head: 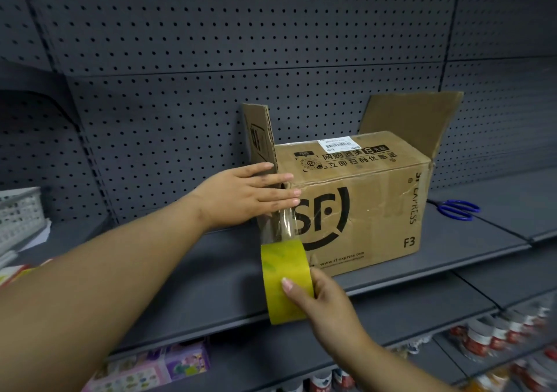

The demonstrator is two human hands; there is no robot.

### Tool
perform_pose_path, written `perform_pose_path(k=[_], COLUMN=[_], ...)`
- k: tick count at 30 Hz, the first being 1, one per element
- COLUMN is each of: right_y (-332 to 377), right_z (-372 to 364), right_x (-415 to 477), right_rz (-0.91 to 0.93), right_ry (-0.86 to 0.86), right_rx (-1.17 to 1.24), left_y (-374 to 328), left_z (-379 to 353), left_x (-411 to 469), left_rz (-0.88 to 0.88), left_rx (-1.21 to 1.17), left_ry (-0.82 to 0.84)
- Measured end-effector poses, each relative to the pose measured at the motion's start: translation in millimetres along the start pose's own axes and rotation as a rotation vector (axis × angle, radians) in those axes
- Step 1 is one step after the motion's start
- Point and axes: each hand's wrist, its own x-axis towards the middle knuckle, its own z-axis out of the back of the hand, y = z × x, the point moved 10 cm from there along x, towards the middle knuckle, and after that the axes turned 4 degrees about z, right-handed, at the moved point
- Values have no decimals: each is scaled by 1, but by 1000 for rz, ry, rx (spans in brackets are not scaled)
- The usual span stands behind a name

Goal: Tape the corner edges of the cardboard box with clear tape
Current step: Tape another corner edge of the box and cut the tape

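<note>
A brown cardboard box (373,210) with black print stands on the grey shelf (187,286), its two end flaps up. My left hand (253,194) lies flat with fingers straight, pressing the upper left front corner of the box. A strip of clear tape (286,224) runs from under those fingers down along the corner edge to a yellowish tape roll (283,277). My right hand (325,301) grips that roll from below, thumb on its face, just in front of the box's lower left corner.
Blue-handled scissors (458,210) lie on the shelf right of the box. A white mesh basket (18,213) stands at the far left. Pegboard (211,45) backs the shelf. Lower shelves hold colourful packets (168,367) and small jars (494,337).
</note>
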Motion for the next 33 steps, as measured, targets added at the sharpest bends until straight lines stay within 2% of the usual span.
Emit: perform_pose_path(k=[8,14,16,18,19,22,24,26,28,33], right_y=[-2,-9,-9,-5,-3,2,6,8,9,16], right_z=[5,-1,1,2,2,1,1,1,2,5], right_x=[5,-1,-4,-7,-9,-14,-16,-19,-21,-25], right_rz=[-37,-15,-4,29,46,80,101,113,117,137], right_ry=[-152,-117,-112,-102,-91,-73,-75,-79,-86,-95], right_rx=[-101,-29,-17,-22,-19,6,12,23,27,35], left_y=[-6,-9,-6,8,17,10,-7,-13,-13,8], left_z=[-9,-7,-2,-2,-10,-54,-69,-72,-68,-44], left_x=[-4,-6,-10,-18,-24,-45,-47,-45,-44,-37], left_rz=[6,44,117,367,552,1108,1277,1344,1335,1172], left_rx=[-40,-79,-140,-334,-512,-1224,-1494,-1681,-1773,-1690], left_ry=[-7,-115,-189,-219,-174,119,212,214,217,103])
